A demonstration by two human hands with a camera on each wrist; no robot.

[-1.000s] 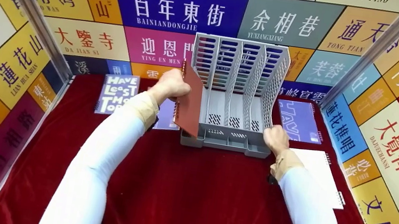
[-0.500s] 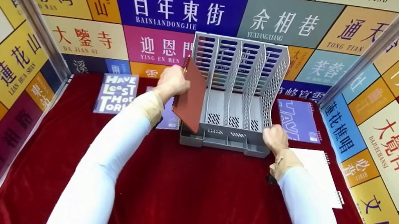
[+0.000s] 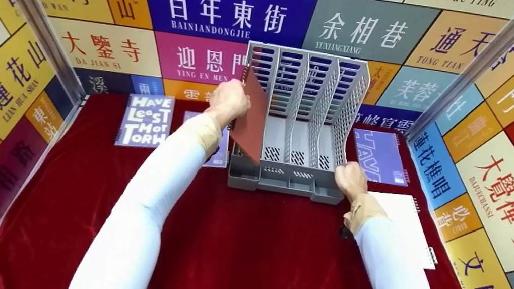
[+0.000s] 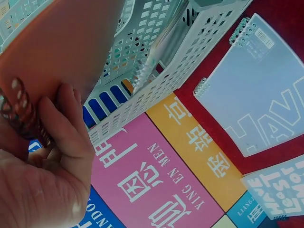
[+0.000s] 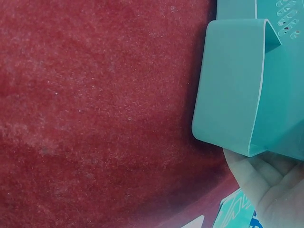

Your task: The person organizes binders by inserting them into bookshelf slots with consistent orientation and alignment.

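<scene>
A brown spiral notebook [image 3: 252, 121] stands upright on edge at the leftmost slot of a grey file organizer [image 3: 244, 182]. My left hand [image 3: 230, 100] pinches it by the spiral-bound spine; the left wrist view shows thumb and fingers [image 4: 71, 128] around the coil. Part of the notebook overlaps the slot, its lower front corner over the organizer's front. My right hand [image 3: 352, 178] grips the organizer's front right corner. In the right wrist view its fingers lie against the side wall beside the front tray [image 5: 230, 85], partly hidden. Another spiral-bound edge [image 4: 140, 76] shows inside the organizer.
Purple notebooks lie left of the organizer, one lettered notebook [image 3: 145, 123] and one partly behind my left arm [image 3: 217, 154]. At right are another purple notebook [image 3: 380, 155] and a white spiral pad [image 3: 401, 222]. Red cloth [image 3: 260, 257] covers the table; printed panels surround it.
My left hand has moved the brown notebook right and back, from in front of the organizer's left side into line with the leftmost slot. The right hand has stayed at the corner.
</scene>
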